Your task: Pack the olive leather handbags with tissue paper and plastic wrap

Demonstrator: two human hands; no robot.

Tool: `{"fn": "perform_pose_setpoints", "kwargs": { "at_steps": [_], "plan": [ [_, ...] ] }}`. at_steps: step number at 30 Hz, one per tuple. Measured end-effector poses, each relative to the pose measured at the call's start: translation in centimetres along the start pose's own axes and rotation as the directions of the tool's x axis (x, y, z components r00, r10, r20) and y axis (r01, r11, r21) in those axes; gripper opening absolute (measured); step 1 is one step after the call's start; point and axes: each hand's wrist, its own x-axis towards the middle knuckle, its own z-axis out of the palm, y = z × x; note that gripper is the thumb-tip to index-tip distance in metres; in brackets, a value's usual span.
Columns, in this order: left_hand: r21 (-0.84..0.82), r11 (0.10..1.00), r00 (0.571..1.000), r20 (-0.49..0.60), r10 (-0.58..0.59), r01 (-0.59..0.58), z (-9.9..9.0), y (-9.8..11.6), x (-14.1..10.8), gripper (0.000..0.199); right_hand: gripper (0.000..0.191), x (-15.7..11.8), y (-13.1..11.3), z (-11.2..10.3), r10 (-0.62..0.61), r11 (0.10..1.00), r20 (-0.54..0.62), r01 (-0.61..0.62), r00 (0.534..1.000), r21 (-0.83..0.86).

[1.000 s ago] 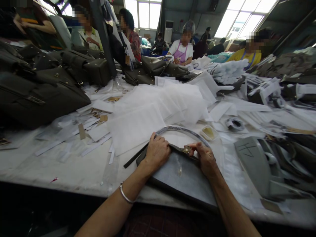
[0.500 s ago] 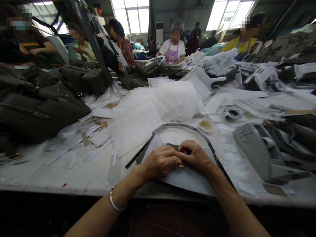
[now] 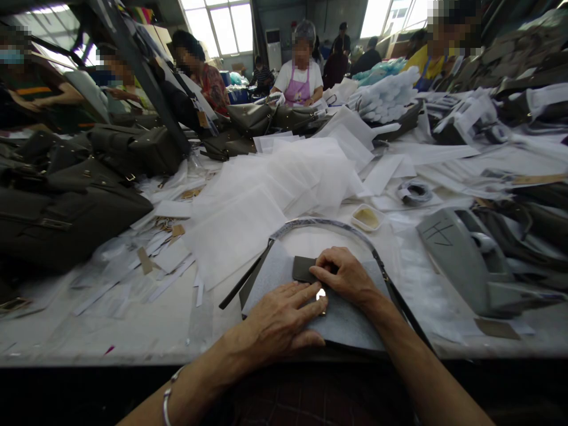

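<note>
In front of me on the table lies a handbag covered by a pale translucent sheet (image 3: 264,290). Its arched handle (image 3: 331,224) has clear film around it. My left hand (image 3: 281,319) rests flat on the bag, fingers stretched out and thumb apart. Those fingertips touch a shiny metal clasp (image 3: 322,305). With thumb and fingers, my right hand (image 3: 344,275) pinches the right edge of a dark tab (image 3: 303,268) just above the clasp. The fingers partly cover the tab's edge.
Loose white sheets (image 3: 284,177) spread beyond the bag. Dark handbags (image 3: 57,213) pile up at left. At right are a grey tape dispenser (image 3: 448,254), a small dish (image 3: 366,218) and a roll (image 3: 415,192). Several people work across the table, one in a purple apron (image 3: 298,89).
My hands have moved apart from their close grip over the clasp. The left has flattened and slid down, and the dark tab and clasp now show more. The view has shifted slightly.
</note>
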Motion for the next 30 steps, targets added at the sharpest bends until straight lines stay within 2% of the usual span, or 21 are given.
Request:
{"fn": "perform_pose_setpoints", "kwargs": {
  "at_steps": [6,10,12,14,16,18,21,25,30],
  "plan": [
    [0.122,0.992,0.998,0.053,-0.030,0.023,0.8,0.6,0.8,0.058,0.016,-0.2,0.1,0.4,-0.058,0.998,-0.101,0.057,0.993,-0.008],
    [0.192,0.981,0.997,0.070,-0.031,0.017,1.6,1.4,0.2,0.060,0.013,-0.3,-0.7,0.0,-0.076,0.996,-0.154,0.083,0.985,0.035],
    [0.205,0.979,0.999,0.040,-0.023,0.014,2.0,1.6,-0.3,0.060,0.009,-0.6,-1.3,-0.6,-0.059,0.991,-0.058,0.066,0.997,0.120],
    [0.195,0.981,1.000,0.018,-0.015,0.011,2.3,1.5,-0.6,0.060,0.006,-1.0,-2.0,-1.2,-0.078,0.982,0.123,0.055,0.989,0.182],
    [0.172,0.985,1.000,0.006,-0.006,0.005,2.7,1.1,-0.9,0.062,0.011,-1.5,-2.6,-2.0,-0.117,0.985,0.286,0.074,0.951,0.156],
    [0.164,0.986,0.999,-0.032,0.029,-0.024,3.0,0.7,-1.0,0.065,0.014,-2.1,-3.1,-2.7,-0.128,0.991,0.384,0.107,0.915,0.078],
    [0.185,0.980,0.977,-0.180,0.111,-0.078,3.6,0.3,-1.3,0.057,0.017,-2.6,-3.4,-3.1,-0.118,0.992,0.424,0.121,0.898,0.019],
    [0.191,0.978,0.918,-0.366,0.151,-0.085,4.1,0.7,-1.8,0.043,0.012,-2.6,-3.3,-2.9,-0.137,0.988,0.407,0.153,0.903,-0.007],
    [0.145,0.985,0.915,-0.377,0.141,-0.092,4.2,1.2,-1.8,0.035,0.011,-2.2,-3.3,-2.4,-0.172,0.964,0.444,0.243,0.879,-0.106]
  ]
}}
